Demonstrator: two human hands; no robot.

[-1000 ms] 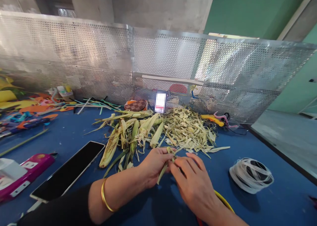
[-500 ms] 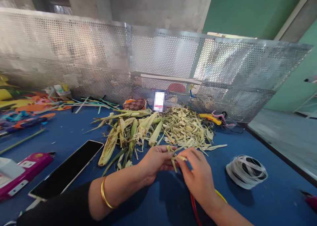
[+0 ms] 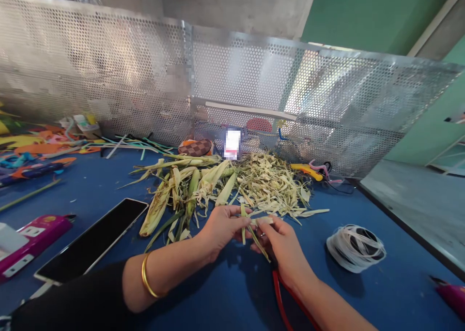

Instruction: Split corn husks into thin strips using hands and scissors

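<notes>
Pinched in my left hand (image 3: pixel 225 228) is a pale green corn husk strip (image 3: pixel 243 227), which stands upright between the fingers. My right hand (image 3: pixel 285 246) grips a strip of husk (image 3: pixel 265 220) that runs across toward the left fingertips. A thin green end (image 3: pixel 260 248) of strip hangs down between the two hands. Below my right palm show the red handles (image 3: pixel 279 297) of a tool; its head is mostly hidden, and I cannot tell whether the palm touches it. Just beyond the hands lie whole corn husks (image 3: pixel 192 190) and a heap of torn husk shreds (image 3: pixel 274 183).
A spool of white cord (image 3: pixel 356 248) stands at right. On the left are a black-screened phone (image 3: pixel 94 241) and a magenta power strip (image 3: pixel 34 239). A yellow-handled tool (image 3: pixel 307 170) lies beside the shreds. A checkered pouch (image 3: pixel 196 147) and a perforated metal screen (image 3: pixel 247 69) are behind.
Both hands have shifted slightly left in view as the head turned. The husk strips sit differently between the fingers, with a longer green end now hanging down. More of the red handles shows.
</notes>
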